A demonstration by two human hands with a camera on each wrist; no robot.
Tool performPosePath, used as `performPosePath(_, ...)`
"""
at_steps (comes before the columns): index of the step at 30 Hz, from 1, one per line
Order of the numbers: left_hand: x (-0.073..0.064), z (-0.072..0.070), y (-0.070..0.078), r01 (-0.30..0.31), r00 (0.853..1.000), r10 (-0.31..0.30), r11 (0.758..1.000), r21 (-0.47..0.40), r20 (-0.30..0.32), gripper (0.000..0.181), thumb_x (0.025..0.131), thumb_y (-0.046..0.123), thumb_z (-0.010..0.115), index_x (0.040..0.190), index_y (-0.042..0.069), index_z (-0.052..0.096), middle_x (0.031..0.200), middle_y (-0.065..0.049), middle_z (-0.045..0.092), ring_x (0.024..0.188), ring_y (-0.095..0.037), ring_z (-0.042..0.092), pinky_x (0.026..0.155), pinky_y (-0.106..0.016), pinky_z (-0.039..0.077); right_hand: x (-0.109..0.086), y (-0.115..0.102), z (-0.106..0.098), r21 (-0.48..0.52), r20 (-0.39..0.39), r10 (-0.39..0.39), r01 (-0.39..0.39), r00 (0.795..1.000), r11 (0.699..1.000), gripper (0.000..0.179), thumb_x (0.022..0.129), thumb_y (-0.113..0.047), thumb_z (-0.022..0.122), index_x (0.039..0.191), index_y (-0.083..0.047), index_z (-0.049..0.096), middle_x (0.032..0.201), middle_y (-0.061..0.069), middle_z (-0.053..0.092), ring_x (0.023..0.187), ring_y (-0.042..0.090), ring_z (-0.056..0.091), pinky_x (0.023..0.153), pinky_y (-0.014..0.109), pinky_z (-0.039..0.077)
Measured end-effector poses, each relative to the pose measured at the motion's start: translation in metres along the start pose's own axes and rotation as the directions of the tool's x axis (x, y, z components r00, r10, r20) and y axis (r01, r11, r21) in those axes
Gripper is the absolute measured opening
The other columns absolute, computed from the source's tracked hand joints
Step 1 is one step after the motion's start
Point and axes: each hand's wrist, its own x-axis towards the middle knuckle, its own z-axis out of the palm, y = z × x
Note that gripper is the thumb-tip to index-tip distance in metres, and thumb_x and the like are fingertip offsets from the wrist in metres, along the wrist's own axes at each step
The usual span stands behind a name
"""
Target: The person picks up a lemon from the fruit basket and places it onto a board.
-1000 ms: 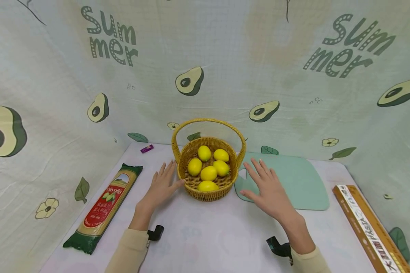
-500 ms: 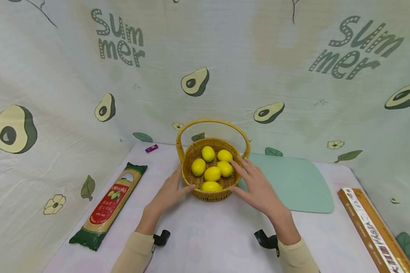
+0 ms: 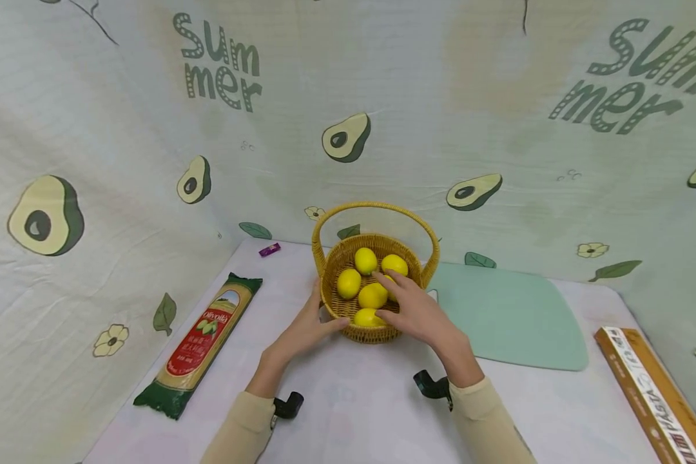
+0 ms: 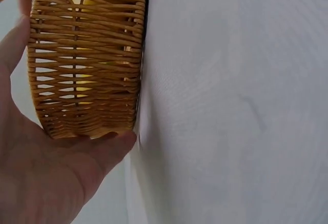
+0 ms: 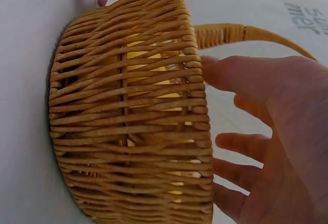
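Note:
A yellow wicker basket (image 3: 366, 334) with a tall arched handle stands in the middle of the table in the head view, holding several lemons (image 3: 349, 283). My left hand (image 3: 304, 332) holds the basket's left side: its thumb lies at the front rim, and its fingers reach around the outer wall, partly hidden. In the left wrist view those fingers (image 4: 115, 149) touch the wicker. Over the basket's right front rim reaches my right hand (image 3: 420, 316), fingers spread above the lemons. Its thumb is beside the front lemon (image 3: 368, 318); whether it touches cannot be told.
A pale green board (image 3: 516, 316) lies right of the basket. At the far right is a long brown pasta box (image 3: 652, 393). A green-ended pasta packet (image 3: 200, 345) lies left, with a small purple wrapped item (image 3: 269, 249) behind it. Printed cloth hangs behind the table.
My left hand has closed in on the basket's left side. The right hand has moved left from over the board to above the lemons. The head view has shifted slightly rightward.

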Motion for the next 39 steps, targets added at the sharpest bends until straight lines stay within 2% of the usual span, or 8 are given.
performPosePath(4,0.001,0.000,0.004,-0.025,0.999,0.026,0.998,-0.058,0.025,0.113,0.087,0.047,0.074,0.155,0.040,-0.016,0.169,0.005,-0.002,0.154,-0.028,0.019,0.121,-0.058,0.025,0.010,-0.001,0.004,-0.016,0.021,-0.013,0.013,1.000,1.000,0.069,0.092,-0.033,0.068,0.154,-0.032,0.037,0.159,0.008,0.037,0.141,0.034,0.043,0.105,0.057,0.046)
performPosePath(6,0.001,0.000,0.004,-0.029,0.999,0.031,0.997,-0.071,0.028,0.113,0.087,0.046,0.074,0.155,0.041,-0.016,0.169,0.005,-0.001,0.154,-0.027,0.021,0.122,-0.058,0.021,0.014,-0.001,0.006,-0.025,0.027,-0.024,0.025,0.999,0.999,0.067,0.092,-0.028,0.067,0.153,-0.030,0.040,0.158,0.007,0.038,0.140,0.033,0.044,0.106,0.055,0.045)
performPosePath(13,0.004,0.003,-0.006,-0.076,0.997,0.077,0.993,-0.089,0.011,0.113,0.085,0.048,0.075,0.154,0.045,-0.015,0.169,0.005,0.002,0.155,-0.025,0.018,0.121,-0.062,0.017,0.023,-0.006,0.011,-0.040,0.076,-0.041,0.044,0.996,0.998,0.054,0.094,-0.018,0.063,0.147,-0.019,0.051,0.154,0.011,0.044,0.138,0.035,0.046,0.106,0.052,0.046)
performPosePath(17,0.003,0.003,-0.006,-0.067,0.998,0.069,0.992,-0.111,0.010,0.115,0.085,0.045,0.077,0.156,0.043,-0.014,0.169,0.004,0.003,0.155,-0.024,0.017,0.122,-0.061,0.015,0.029,-0.007,0.015,-0.059,0.097,-0.054,0.060,0.994,0.996,0.046,0.095,-0.014,0.061,0.141,-0.016,0.058,0.148,0.011,0.052,0.135,0.034,0.049,0.109,0.051,0.044)
performPosePath(22,0.000,-0.002,0.006,-0.067,0.996,0.075,0.985,-0.161,0.042,0.115,0.087,0.035,0.077,0.158,0.032,-0.014,0.169,-0.001,0.000,0.155,-0.029,0.014,0.122,-0.061,0.012,0.038,-0.008,0.017,-0.103,0.103,-0.080,0.091,0.991,0.991,0.047,0.092,-0.009,0.062,0.138,-0.012,0.060,0.143,0.011,0.056,0.131,0.032,0.053,0.107,0.049,0.046)
performPosePath(26,-0.004,-0.007,0.016,-0.056,0.995,0.070,0.981,-0.185,0.065,0.116,0.088,0.031,0.076,0.159,0.028,-0.016,0.169,-0.004,-0.002,0.155,-0.032,0.013,0.122,-0.061,0.012,0.046,-0.013,0.016,-0.135,0.130,-0.054,0.071,0.990,0.988,0.049,0.090,-0.008,0.063,0.138,-0.013,0.060,0.141,0.009,0.058,0.127,0.028,0.057,0.097,0.045,0.052)
performPosePath(34,0.002,0.000,0.001,-0.040,0.998,0.047,0.982,-0.187,0.033,0.115,0.087,0.034,0.078,0.156,0.041,-0.013,0.169,0.007,0.000,0.155,-0.026,0.015,0.123,-0.060,0.015,0.058,-0.021,0.011,-0.208,0.229,0.023,0.025,0.973,0.978,0.048,0.090,-0.005,0.061,0.137,-0.016,0.062,0.140,0.008,0.059,0.124,0.026,0.058,0.091,0.042,0.053)
performPosePath(39,0.006,0.001,-0.002,-0.062,0.997,0.068,0.978,-0.201,0.024,0.114,0.086,0.035,0.078,0.155,0.046,-0.012,0.169,0.008,0.002,0.155,-0.025,0.015,0.122,-0.062,0.014,0.063,-0.021,0.011,-0.250,0.223,0.005,0.052,0.975,0.967,0.045,0.088,-0.005,0.063,0.132,-0.018,0.065,0.135,0.006,0.062,0.113,0.022,0.061,0.086,0.041,0.053)
